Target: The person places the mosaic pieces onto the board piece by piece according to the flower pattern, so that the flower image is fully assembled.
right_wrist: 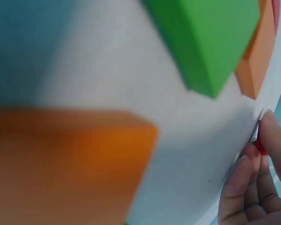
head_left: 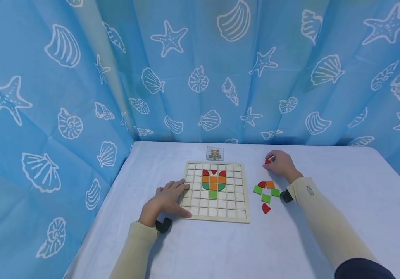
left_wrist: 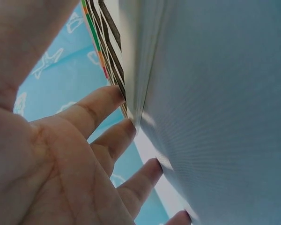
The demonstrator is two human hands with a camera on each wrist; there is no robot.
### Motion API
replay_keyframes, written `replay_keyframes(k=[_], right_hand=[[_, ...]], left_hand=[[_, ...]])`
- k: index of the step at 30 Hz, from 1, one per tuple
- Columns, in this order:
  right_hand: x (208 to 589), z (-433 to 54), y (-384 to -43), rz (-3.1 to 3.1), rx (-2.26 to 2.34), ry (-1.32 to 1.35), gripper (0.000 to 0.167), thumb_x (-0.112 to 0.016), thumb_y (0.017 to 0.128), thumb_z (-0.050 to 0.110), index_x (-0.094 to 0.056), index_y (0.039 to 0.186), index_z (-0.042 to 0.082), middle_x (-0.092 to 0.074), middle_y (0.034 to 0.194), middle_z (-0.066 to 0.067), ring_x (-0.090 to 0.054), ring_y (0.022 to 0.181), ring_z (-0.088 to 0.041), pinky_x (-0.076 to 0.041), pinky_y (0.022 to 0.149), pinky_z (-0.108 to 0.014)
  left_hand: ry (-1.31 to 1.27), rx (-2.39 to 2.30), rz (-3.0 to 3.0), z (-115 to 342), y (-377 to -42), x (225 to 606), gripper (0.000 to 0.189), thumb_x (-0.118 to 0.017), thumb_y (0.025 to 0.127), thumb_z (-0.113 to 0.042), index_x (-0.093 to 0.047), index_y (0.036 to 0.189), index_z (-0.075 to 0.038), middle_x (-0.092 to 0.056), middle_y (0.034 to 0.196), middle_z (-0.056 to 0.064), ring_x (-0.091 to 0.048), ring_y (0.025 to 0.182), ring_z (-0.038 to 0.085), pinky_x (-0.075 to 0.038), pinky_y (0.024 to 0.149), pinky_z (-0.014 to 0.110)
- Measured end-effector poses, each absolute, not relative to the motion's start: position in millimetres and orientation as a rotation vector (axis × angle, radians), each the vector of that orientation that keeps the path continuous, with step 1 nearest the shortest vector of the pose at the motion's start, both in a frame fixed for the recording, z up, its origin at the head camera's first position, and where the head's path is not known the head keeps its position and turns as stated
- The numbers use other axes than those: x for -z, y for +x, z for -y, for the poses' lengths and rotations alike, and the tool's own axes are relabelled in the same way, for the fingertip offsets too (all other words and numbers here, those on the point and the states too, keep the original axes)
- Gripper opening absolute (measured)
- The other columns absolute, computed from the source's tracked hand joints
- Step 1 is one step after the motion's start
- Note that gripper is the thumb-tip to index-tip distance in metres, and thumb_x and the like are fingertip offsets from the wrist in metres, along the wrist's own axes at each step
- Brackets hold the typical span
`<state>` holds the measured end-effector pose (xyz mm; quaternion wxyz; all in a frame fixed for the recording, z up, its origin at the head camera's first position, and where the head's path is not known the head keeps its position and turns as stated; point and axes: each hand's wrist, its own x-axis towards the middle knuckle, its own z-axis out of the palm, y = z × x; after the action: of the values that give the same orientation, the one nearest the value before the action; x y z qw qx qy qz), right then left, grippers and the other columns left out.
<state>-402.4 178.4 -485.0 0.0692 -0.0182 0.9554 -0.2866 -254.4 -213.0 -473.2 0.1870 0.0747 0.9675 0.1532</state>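
A square wooden grid board (head_left: 221, 219) lies on the table with red, orange and green tiles (head_left: 213, 179) set in a tulip-like figure. My left hand (head_left: 168, 198) rests at the board's left side, fingers spread and the thumb at its lower left corner. In the left wrist view, fingertips (left_wrist: 116, 93) touch the board's edge (left_wrist: 136, 56). To the right of the board, my right hand (head_left: 281, 164) pinches a small red tile (head_left: 268, 161) between thumb and fingers, low over the table. Part of that tile is hidden by the fingers.
Loose tiles lie between the board and my right forearm: green squares (head_left: 266, 198), an orange square (head_left: 270, 185) and red quarter-rounds (head_left: 266, 208). Behind the board lies a small pattern card (head_left: 215, 154). A blue shell-print curtain (head_left: 193, 112) hangs along the table's back.
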Motion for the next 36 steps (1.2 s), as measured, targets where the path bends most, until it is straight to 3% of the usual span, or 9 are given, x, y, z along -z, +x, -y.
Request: replay_keyframes(k=[19,36], right_hand=[[476.9,-150.9,-388.8,-2.869,0.843,-0.149,0.034,-0.068,0.092,0.013,-0.060,0.122,0.001,-0.060,0.114,-0.020,-0.052,0.105,-0.034,-0.051,0.095,-0.048],[487.9,-148.1,-390.2,-2.841,0.820,-0.191,0.030,-0.071,0.091,0.015,-0.063,0.117,0.003,-0.063,0.109,-0.017,-0.055,0.100,-0.031,-0.054,0.091,-0.044]], left_hand=[[0.264,-0.446,-2.735,215.2,-254.9,477.3,0.100,-0.084,0.071,-0.055,-0.037,0.153,-0.023,-0.024,0.165,0.001,-0.021,0.150,0.032,-0.023,0.114,0.063],[0.263,-0.439,-2.735,215.1,-255.2,476.4,0.100,-0.083,0.070,-0.056,-0.037,0.153,-0.023,-0.024,0.165,0.001,-0.022,0.150,0.032,-0.024,0.114,0.063]])
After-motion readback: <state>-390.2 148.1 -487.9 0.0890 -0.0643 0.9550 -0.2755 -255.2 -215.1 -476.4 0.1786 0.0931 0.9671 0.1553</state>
